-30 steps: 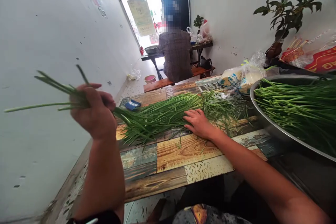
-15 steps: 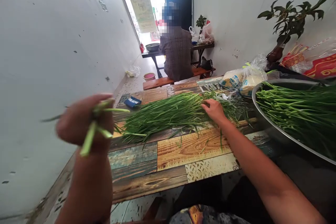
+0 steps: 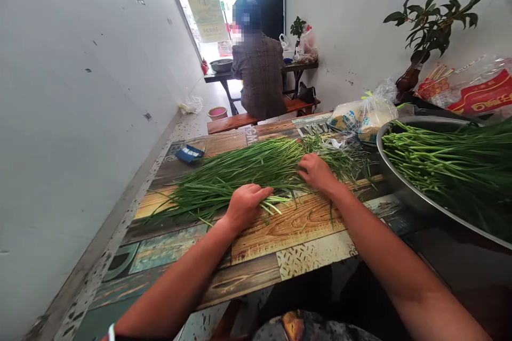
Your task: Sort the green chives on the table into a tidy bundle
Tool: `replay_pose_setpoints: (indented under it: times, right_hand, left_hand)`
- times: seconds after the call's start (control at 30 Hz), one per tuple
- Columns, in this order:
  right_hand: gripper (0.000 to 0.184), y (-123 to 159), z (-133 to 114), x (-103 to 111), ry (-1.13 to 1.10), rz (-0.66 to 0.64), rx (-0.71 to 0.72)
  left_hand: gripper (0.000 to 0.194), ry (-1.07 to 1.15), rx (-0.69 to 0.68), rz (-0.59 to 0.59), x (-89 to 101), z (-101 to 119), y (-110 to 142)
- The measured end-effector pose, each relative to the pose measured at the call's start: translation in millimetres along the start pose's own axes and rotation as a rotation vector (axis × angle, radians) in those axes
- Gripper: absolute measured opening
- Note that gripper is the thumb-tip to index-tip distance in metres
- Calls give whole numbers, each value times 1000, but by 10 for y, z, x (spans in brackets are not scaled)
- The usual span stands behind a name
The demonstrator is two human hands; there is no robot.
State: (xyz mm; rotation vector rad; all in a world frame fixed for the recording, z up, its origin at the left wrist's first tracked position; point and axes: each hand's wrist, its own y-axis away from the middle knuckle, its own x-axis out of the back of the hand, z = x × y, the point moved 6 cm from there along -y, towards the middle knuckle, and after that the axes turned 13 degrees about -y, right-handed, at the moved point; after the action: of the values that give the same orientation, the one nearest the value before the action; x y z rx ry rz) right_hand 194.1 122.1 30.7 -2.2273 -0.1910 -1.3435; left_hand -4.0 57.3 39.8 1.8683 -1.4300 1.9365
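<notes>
A long pile of garlic chives [image 3: 236,168] lies across the wood-patterned table [image 3: 280,234], its pale stem ends toward the right. Low over the near side of the pile, my left hand [image 3: 246,205] is closed around a small bunch of garlic chives [image 3: 275,202]. The pale ends stick out to the right past my thumb. My right hand [image 3: 316,171] touches the stem end of the pile with its fingers bent together. Whether a stalk is pinched between them is hidden.
A big metal basin [image 3: 400,181] full of chives stands at the right. Behind it are bagged goods [image 3: 372,120] and a potted plant [image 3: 412,72]. Loose trimmings and a blue packet [image 3: 189,153] lie on the table. A person [image 3: 262,74] sits ahead, facing away.
My left hand has come down from the raised left side to the near edge of the pile, still holding chives. My right hand stays by the stem ends. The view has shifted slightly.
</notes>
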Motion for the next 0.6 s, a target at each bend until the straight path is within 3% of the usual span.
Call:
replay_pose_setpoints:
  times: [0.1,0.2,0.3,0.43,0.6]
  right_hand:
    - [9,2,-67,103,-143,89,6]
    - [9,19,-218,233,-379,180,30]
    - [9,40,-439,285,-601,181,93]
    - [10,58,-656,206,-841,118,106]
    - [24,42,-720,28,-1204,83,-61]
  left_hand:
    - [22,8,-38,71,46,16,27]
    - [23,36,75,200,151,-51,38]
    - [26,74,172,320,234,-88,68]
    - [29,95,179,353,260,-67,82]
    - [20,95,150,367,302,3,70]
